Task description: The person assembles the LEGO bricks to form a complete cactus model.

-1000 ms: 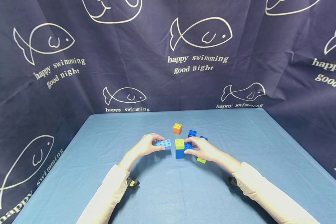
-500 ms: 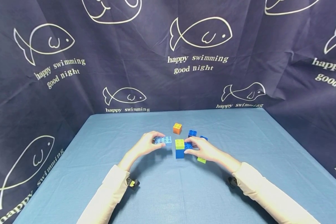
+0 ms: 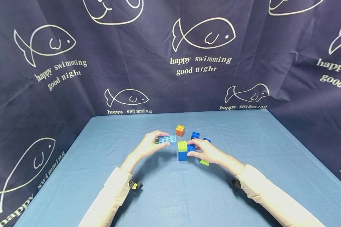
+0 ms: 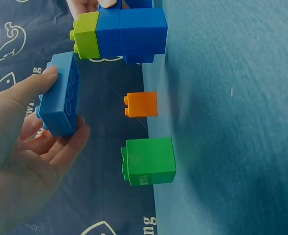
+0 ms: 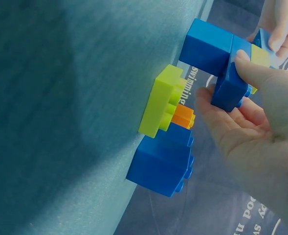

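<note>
We work at a blue-clothed table (image 3: 170, 195), everything gathered midway between its left and right edges and well short of the far edge. Our left hand (image 3: 151, 144) pinches a light blue brick between thumb and fingers; our right hand (image 3: 208, 152) pinches the overhanging end of the stack.

The stack (image 3: 182, 155) is the part already done: a blue base, a dark blue brick (image 3: 191, 147) laid across it and jutting toward the table's right edge, and a lime top brick (image 3: 182, 146) on the end nearer the left edge. We judge the building to be partway along, with three layers joined.

The light blue brick (image 3: 167, 139) is off the table, studs up, just beside the stack on its left-edge side; the left wrist view shows a gap, so it is not yet joined.

Left over are the loose bricks. The green brick (image 4: 149, 161) stands toward the left edge, mostly behind our left hand in the head view. Two loose blue bricks (image 3: 195, 135) sit beyond our right hand, toward the far right corner. A loose lime brick (image 3: 204, 162) shows partly under that hand, on its near side. The orange brick (image 3: 180, 130) stands alone, closest to the far edge
</note>
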`<state>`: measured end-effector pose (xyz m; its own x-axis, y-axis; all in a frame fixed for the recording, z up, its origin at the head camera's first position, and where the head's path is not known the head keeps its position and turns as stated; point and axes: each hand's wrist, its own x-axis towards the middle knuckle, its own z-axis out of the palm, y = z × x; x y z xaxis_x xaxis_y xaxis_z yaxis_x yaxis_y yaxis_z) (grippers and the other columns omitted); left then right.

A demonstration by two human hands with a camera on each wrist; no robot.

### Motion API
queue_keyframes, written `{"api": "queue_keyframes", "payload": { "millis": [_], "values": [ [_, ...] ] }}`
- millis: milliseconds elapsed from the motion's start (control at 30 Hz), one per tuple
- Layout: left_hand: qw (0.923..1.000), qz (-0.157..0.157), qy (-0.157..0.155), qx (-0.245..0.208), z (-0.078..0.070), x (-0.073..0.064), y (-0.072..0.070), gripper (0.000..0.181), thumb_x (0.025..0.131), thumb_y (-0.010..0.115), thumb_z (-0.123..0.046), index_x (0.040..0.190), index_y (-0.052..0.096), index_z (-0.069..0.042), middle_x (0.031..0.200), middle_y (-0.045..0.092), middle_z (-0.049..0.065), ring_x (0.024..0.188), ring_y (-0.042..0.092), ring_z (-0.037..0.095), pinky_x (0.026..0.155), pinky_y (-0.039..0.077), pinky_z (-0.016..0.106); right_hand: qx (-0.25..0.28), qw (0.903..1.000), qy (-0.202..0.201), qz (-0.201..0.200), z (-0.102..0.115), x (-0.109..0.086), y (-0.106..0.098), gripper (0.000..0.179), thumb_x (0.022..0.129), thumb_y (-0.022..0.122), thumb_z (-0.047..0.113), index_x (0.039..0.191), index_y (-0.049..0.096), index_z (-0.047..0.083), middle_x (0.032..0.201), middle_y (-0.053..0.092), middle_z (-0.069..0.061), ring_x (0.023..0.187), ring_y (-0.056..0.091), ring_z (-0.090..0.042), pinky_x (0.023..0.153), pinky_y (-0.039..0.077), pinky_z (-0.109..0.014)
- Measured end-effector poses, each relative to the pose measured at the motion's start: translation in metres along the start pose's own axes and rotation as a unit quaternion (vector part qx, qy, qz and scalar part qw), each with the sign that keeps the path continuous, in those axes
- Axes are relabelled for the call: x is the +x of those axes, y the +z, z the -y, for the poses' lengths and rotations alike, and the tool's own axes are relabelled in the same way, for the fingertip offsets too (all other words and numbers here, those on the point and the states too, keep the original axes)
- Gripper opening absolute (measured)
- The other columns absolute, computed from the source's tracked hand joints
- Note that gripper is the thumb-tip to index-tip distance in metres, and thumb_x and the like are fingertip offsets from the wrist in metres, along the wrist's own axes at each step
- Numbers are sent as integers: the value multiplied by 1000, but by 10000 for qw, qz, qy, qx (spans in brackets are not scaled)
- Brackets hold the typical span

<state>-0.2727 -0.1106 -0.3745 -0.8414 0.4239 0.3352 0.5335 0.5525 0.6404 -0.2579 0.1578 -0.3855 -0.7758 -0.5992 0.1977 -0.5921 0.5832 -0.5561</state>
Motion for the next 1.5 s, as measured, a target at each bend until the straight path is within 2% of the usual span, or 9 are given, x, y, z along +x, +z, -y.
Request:
{"api": "queue_keyframes", "payload": {
  "millis": [300,567,900,1167,1500],
  "values": [
    [9999,48,-81,-92,-6,1,3,37,80,74,-25,113,66,-9,104,66,4,86,57,11,80,52,28,56,9999,65,53,-1,-1,0,45,86,68,29,121,57,2,119,61,-16,106,61,-28,85,53,-38],
    [10000,37,37,-74,-7,4,7,37,80,75,-26,113,67,-11,104,66,3,86,57,11,80,53,28,-11,10000,47,-7,-3,-2,1,45,86,68,28,121,57,2,118,62,-15,104,61,-27,85,53,-38],
    [9996,226,44,-173,-11,8,11,37,81,74,-28,114,66,-12,102,65,0,87,56,11,82,52,27,8,10000,17,25,-2,-2,-1,45,85,68,28,122,57,4,118,62,-13,104,61,-26,86,53,-38],
    [9992,297,149,-201,-15,10,15,37,82,73,-27,115,66,-13,102,65,0,88,57,11,84,52,28,57,10000,-34,4,-2,-1,0,43,85,69,22,121,57,3,118,62,-14,105,61,-27,85,53,-38],
    [9991,356,85,-204,-18,11,16,37,82,72,-30,116,65,-15,102,65,-1,89,57,11,84,52,29,62,9999,68,67,-1,0,0,43,86,69,24,122,57,3,118,62,-13,106,61,-27,85,53,-37]
  ]
}}
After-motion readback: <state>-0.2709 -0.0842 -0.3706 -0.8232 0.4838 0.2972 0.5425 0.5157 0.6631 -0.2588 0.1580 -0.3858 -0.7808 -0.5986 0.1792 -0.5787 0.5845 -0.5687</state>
